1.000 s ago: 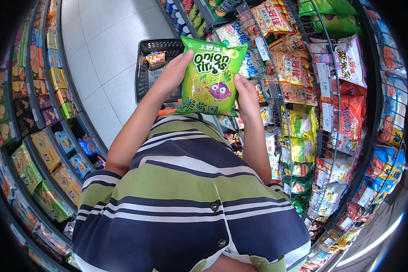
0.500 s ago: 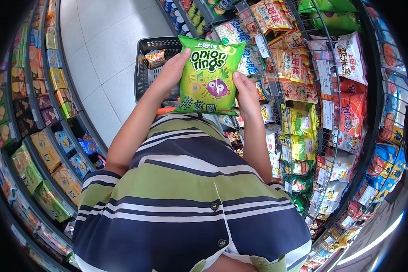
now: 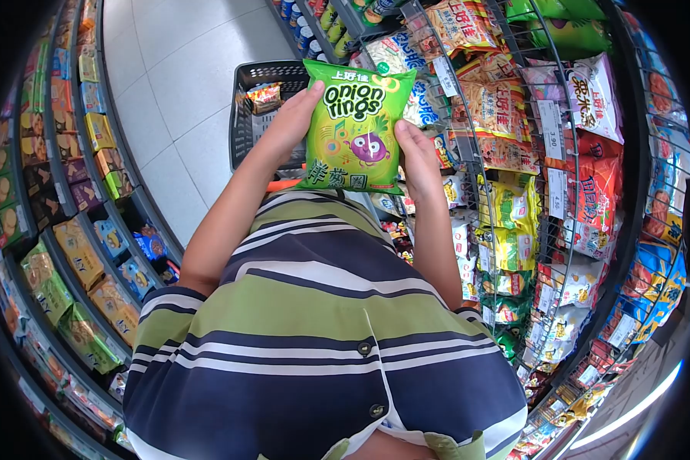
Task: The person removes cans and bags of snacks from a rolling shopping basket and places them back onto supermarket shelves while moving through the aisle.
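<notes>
A green bag of onion rings is held upright in front of me, its printed front facing me. My left hand grips its left side, thumb on the front near the upper corner and the fingers hidden behind. My right hand is closed on the right side, with the thumb at the front edge. Behind my left hand and the bag is a black shopping basket, partly covered by them. Inside the basket lies a small reddish-brown snack packet.
Wire racks of snack bags with price tags curve along my right. Shelves of boxed and packaged goods run down the left. Grey floor tiles lie between them. Cans stand on a shelf at the top.
Almost nothing differs. Both hands keep hold of the onion rings bag, and the view has shifted very slightly.
</notes>
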`<state>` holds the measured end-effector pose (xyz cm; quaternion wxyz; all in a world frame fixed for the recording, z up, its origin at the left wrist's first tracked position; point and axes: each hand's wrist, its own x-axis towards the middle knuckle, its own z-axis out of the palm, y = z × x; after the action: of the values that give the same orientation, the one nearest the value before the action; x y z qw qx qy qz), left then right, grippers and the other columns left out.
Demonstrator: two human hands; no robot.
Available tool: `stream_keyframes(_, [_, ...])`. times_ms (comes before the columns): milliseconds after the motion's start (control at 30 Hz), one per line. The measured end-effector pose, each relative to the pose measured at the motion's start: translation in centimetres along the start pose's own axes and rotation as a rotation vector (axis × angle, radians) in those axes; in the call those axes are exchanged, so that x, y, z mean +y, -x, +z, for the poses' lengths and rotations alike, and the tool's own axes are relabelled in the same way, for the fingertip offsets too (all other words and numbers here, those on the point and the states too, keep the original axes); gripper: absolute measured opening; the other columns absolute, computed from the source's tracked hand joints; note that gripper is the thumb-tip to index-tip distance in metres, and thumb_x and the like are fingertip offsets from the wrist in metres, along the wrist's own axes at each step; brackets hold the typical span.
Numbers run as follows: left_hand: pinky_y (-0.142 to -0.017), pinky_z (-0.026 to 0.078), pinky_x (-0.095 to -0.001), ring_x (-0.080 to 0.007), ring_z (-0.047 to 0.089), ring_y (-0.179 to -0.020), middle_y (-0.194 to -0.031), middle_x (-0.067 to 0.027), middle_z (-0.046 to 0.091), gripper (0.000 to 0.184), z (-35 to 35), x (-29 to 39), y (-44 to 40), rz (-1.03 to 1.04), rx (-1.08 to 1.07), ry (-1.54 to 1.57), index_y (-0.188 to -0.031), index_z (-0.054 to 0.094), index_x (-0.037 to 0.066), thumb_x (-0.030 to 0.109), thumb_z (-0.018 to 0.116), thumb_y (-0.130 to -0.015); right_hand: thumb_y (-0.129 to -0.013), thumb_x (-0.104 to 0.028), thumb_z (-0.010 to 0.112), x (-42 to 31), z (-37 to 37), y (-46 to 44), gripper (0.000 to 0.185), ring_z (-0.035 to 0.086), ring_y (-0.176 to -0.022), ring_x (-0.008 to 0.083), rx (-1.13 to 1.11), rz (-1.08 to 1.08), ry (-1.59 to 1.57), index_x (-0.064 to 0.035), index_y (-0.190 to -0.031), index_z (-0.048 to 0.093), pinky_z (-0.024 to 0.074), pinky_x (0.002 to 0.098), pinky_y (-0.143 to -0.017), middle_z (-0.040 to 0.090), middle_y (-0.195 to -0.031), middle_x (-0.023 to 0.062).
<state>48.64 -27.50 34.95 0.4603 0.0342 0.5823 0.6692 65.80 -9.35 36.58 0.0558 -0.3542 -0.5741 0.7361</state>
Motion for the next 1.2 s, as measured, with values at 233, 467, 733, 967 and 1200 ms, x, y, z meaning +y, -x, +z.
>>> stream_keyframes(233, [-0.105, 0.045, -0.0300, -0.0126, 0.059, -0.120, -0.133, -0.0059, 0.065, 0.050, 0.1, -0.6, 0.0, 0.200, -0.184, -0.039, -0.145, 0.053, 0.003, 0.039, 0.050, -0.111, -0.088, -0.010, 0.082, -1.3, 1.0, 1.0, 0.068, 0.064, -0.114, 0.0177, -0.056, -0.088, 0.149, 0.0012, -0.145, 0.047, 0.0528, 0.0338, -0.100, 0.067, -0.129, 0.0107])
stream_keyframes(467, [-0.112, 0.039, -0.0326, -0.0176, 0.054, -0.130, -0.143, -0.0088, 0.058, 0.051, 0.4, -0.9, -0.3, 0.340, -0.209, -0.094, -0.152, 0.044, 0.002, 0.032, 0.048, -0.111, -0.082, -0.005, 0.087, -2.9, 0.7, 1.3, 0.064, 0.065, -0.112, 0.0157, -0.005, -0.226, 0.199, 0.0002, -0.137, 0.056, 0.0529, 0.0334, -0.099, 0.070, -0.124, 0.0073])
stream_keyframes(733, [-0.098, 0.048, -0.0333, -0.0162, 0.062, -0.115, -0.137, -0.0096, 0.065, 0.050, 0.0, -1.1, -1.1, 0.272, -0.157, -0.098, -0.147, 0.052, 0.006, 0.041, 0.043, -0.112, -0.077, -0.004, 0.091, -14.1, 1.5, 3.8, 0.052, 0.071, -0.099, 0.0164, 0.326, -0.832, 0.444, 0.0056, -0.120, 0.063, 0.0571, 0.0331, -0.088, 0.075, -0.110, 0.0122])
stream_keyframes(967, [-0.093, 0.048, -0.0299, -0.0135, 0.062, -0.107, -0.123, -0.0068, 0.069, 0.045, 0.3, -2.2, -1.0, 0.225, -0.244, -0.179, -0.138, 0.060, 0.005, 0.038, 0.053, -0.109, -0.081, 0.006, 0.081, -24.3, 0.2, 2.2, 0.020, 0.070, -0.077, 0.0160, 0.572, -1.505, 0.480, 0.0078, -0.098, 0.070, 0.0585, 0.0306, -0.070, 0.074, -0.090, 0.0084])
stream_keyframes(1200, [-0.084, 0.047, -0.0251, -0.0089, 0.057, -0.098, -0.105, -0.0013, 0.065, 0.040, -0.1, -3.0, -0.6, 0.258, -0.228, -0.194, -0.130, 0.063, 0.000, 0.032, 0.062, -0.106, -0.078, -0.012, 0.088, -32.1, -2.6, -5.1, 0.037, 0.068, -0.092, 0.0356, 0.786, -1.757, 0.991, -0.0010, -0.107, 0.068, 0.0517, 0.0463, -0.083, 0.072, -0.101, 0.0149])
